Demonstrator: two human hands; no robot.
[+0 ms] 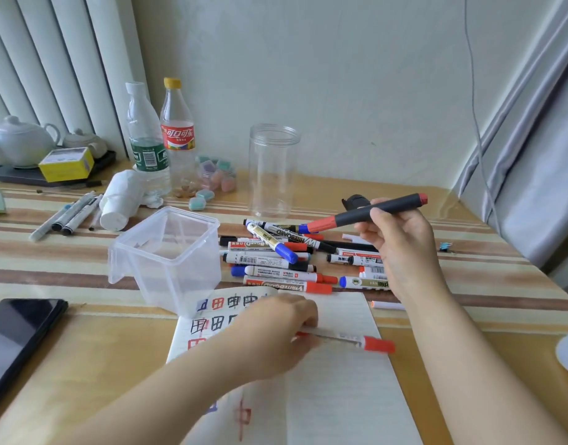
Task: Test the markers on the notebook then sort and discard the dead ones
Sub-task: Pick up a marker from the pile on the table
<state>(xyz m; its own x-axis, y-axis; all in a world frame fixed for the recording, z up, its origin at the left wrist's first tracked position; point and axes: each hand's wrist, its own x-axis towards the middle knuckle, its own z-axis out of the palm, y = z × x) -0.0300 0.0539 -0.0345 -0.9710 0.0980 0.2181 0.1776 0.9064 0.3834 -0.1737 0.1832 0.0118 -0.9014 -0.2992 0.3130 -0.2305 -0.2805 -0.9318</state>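
Note:
An open notebook lies at the front, with red, blue and black test marks on its left page. My left hand holds a white marker with a red cap low over the page; the marker is blurred. My right hand grips a dark grey marker with a red cap, raised above a pile of whiteboard markers. Behind the pile stands a tall clear jar, and a clear square box sits left of the pile.
A black phone lies at the front left. Two plastic bottles, a white teapot, a yellow box, tissue and a few pens occupy the back left. A curtain hangs at right; a white disc lies at the right edge.

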